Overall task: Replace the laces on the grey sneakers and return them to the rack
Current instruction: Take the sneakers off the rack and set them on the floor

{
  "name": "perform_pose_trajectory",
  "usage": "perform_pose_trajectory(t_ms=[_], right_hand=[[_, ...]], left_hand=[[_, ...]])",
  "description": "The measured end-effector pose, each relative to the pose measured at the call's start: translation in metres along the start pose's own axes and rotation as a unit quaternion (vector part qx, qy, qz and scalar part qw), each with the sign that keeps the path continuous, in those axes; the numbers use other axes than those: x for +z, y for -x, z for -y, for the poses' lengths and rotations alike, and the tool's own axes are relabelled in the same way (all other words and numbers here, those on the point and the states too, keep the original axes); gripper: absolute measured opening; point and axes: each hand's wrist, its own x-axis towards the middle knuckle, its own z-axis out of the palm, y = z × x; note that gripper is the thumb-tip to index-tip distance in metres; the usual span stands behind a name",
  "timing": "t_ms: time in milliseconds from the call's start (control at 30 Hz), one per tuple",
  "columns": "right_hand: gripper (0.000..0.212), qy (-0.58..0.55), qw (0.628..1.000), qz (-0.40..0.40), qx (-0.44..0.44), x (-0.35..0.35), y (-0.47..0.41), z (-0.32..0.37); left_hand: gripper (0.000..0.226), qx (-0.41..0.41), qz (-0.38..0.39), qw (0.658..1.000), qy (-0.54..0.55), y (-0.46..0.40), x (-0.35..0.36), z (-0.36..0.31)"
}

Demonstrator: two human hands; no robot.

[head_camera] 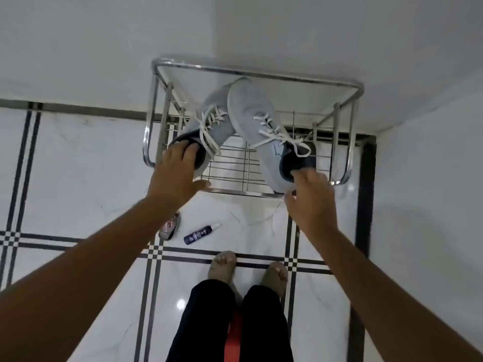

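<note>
Two grey sneakers with white laces lie on the top shelf of a steel wire shoe rack (261,73), toes toward the wall and nearly touching. The left sneaker (209,118) has its heel at the rack's front left. My left hand (177,176) rests its fingers on that heel's dark collar, with the thumb spread away below it. The right sneaker (251,108) points its heel to the front right. My right hand (308,202) touches that heel rim with its fingertips, the thumb close under the heel.
A dark spray bottle (201,233) and a small dark tin (171,226) lie on the white tiled floor in front of the rack. My bare feet (222,267) stand just behind them. White walls meet in a corner behind the rack.
</note>
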Motion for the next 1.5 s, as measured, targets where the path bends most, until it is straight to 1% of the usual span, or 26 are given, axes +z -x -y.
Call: perform_pose_trajectory(t_ms=[33,67,100,133,167,233,267,300,433,467,533,567,600,667,733,800,900,1000,1133,1233,1300,1400,1500], right_hand=[[0.035,0.070,0.997,-0.002,-0.015,0.001,-0.013,-0.005],[0.032,0.126,0.992,0.015,-0.027,0.007,-0.023,-0.008],[0.029,0.163,0.985,0.026,-0.041,0.010,-0.033,-0.013],[0.026,0.198,0.977,0.053,-0.054,0.012,-0.042,-0.015],[0.023,0.214,0.972,0.068,-0.067,0.017,-0.046,-0.014],[0.018,0.215,0.968,0.084,-0.095,0.029,-0.046,-0.012],[0.016,0.199,0.971,0.095,-0.087,0.031,-0.046,-0.011],[0.015,0.184,0.976,0.089,-0.082,0.034,-0.047,-0.011],[0.006,0.075,0.993,0.070,-0.064,0.030,-0.036,-0.003],[0.007,0.046,0.995,0.063,-0.068,0.026,-0.030,0.000],[0.020,0.003,0.995,0.054,-0.078,0.018,-0.017,0.006],[0.022,-0.020,0.995,0.045,-0.082,0.013,-0.007,0.009],[0.020,-0.041,0.995,0.036,-0.082,0.008,0.005,0.010],[0.012,-0.077,0.994,0.023,-0.072,-0.002,0.034,0.013],[0.011,-0.105,0.993,0.010,-0.061,-0.010,0.071,0.018],[0.012,-0.132,0.990,0.013,-0.046,-0.016,0.112,0.022],[0.011,-0.130,0.990,0.050,-0.036,-0.016,0.173,0.018],[0.013,-0.150,0.983,0.102,0.001,-0.008,0.223,0.002],[0.016,-0.162,0.969,0.176,0.054,0.027,0.247,-0.019],[0.012,-0.149,0.966,0.196,0.082,0.075,0.234,-0.033],[0.014,-0.131,0.969,0.191,0.091,0.116,0.214,-0.043],[0.019,-0.119,0.974,0.158,0.112,0.193,0.169,-0.061],[0.008,-0.099,0.983,0.098,0.116,0.256,0.133,-0.073]], left_hand=[[0.076,0.004,-0.006,0.996,-0.094,-0.007,0.000,0.005],[0.069,0.017,-0.003,0.985,-0.174,-0.012,0.004,0.009],[0.055,0.033,-0.010,0.972,-0.231,-0.016,0.007,0.015],[0.041,0.059,-0.016,0.960,-0.273,-0.019,0.011,0.021],[0.032,0.073,-0.021,0.951,-0.300,-0.022,0.014,0.022],[0.025,0.105,-0.034,0.937,-0.331,-0.024,0.020,0.022],[0.022,0.112,-0.037,0.941,-0.318,-0.026,0.019,0.022],[0.021,0.115,-0.043,0.942,-0.312,-0.028,0.020,0.023],[0.016,0.123,-0.018,0.949,-0.291,-0.024,0.014,0.017],[0.015,0.128,-0.018,0.950,-0.283,-0.019,0.012,0.011],[0.014,0.139,-0.019,0.949,-0.282,-0.005,0.004,-0.004],[0.015,0.154,-0.029,0.948,-0.276,0.005,0.001,-0.012],[0.016,0.176,-0.048,0.948,-0.261,0.016,-0.002,-0.019],[0.018,0.196,-0.037,0.957,-0.212,0.044,-0.002,-0.035],[0.027,0.208,-0.001,0.963,-0.170,0.077,0.000,-0.049],[0.028,0.232,0.034,0.963,-0.131,0.117,0.003,-0.062],[0.023,0.260,0.094,0.956,-0.097,0.170,0.012,-0.080],[0.021,0.268,0.161,0.945,-0.093,0.205,0.032,-0.087],[0.018,0.248,0.223,0.939,-0.082,0.218,0.077,-0.091],[0.019,0.227,0.233,0.939,-0.113,0.199,0.131,-0.092],[0.021,0.216,0.229,0.940,-0.130,0.175,0.175,-0.088],[0.017,0.178,0.191,0.952,-0.160,0.133,0.248,-0.077],[0.018,0.109,0.148,0.967,-0.174,0.106,0.309,-0.068]])
